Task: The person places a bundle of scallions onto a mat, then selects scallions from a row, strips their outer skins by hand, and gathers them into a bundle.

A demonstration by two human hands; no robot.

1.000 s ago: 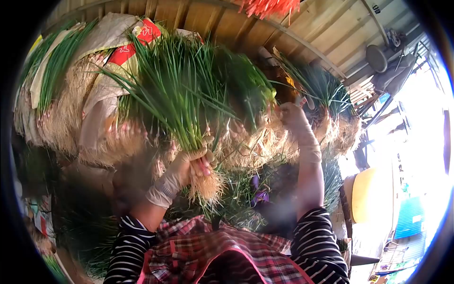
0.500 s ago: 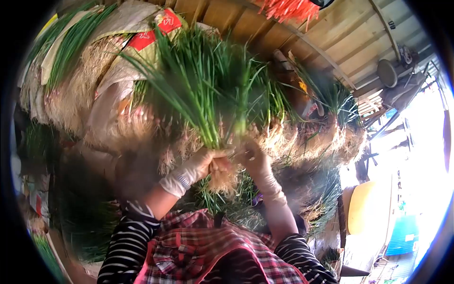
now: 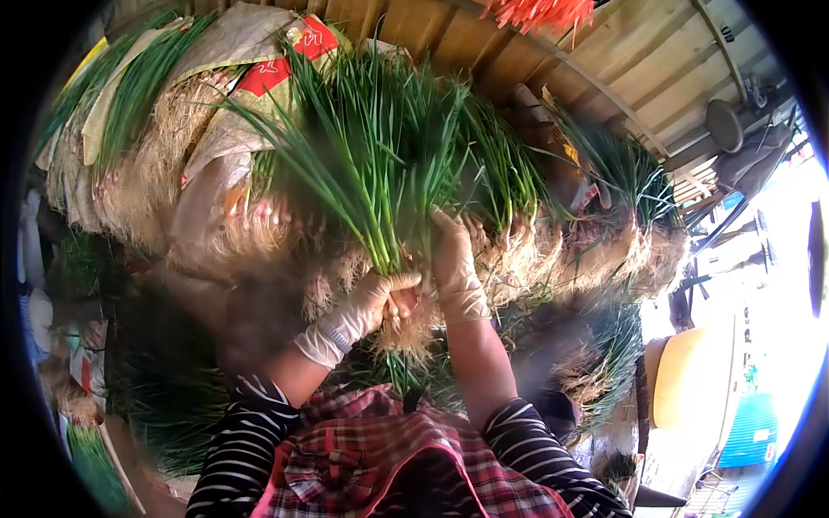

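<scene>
Below the middle of the view, my left hand (image 3: 376,300), in a pale thin glove, is closed around a bunch of spring onions (image 3: 373,220). Their green leaves fan upward, while pale bulbs and stringy roots hang under the fist. My right hand (image 3: 451,255), gloved too, reaches up beside the bunch to the spring onions lying behind it. The back of this hand faces me; its fingertips are hidden among the stalks, so whether they grip one does not show.
Heaped spring onions (image 3: 518,246) lie across the back, roots toward me. Sacking with a red print (image 3: 313,39) covers some at upper left. More greens (image 3: 164,388) lie at lower left. At right stand a yellow container (image 3: 691,377) and a blue basket (image 3: 749,432).
My right hand has moved up and away from the held bunch, toward the pile behind. My left hand keeps its hold on the spring onions, nearly in place. The view has shifted slightly.
</scene>
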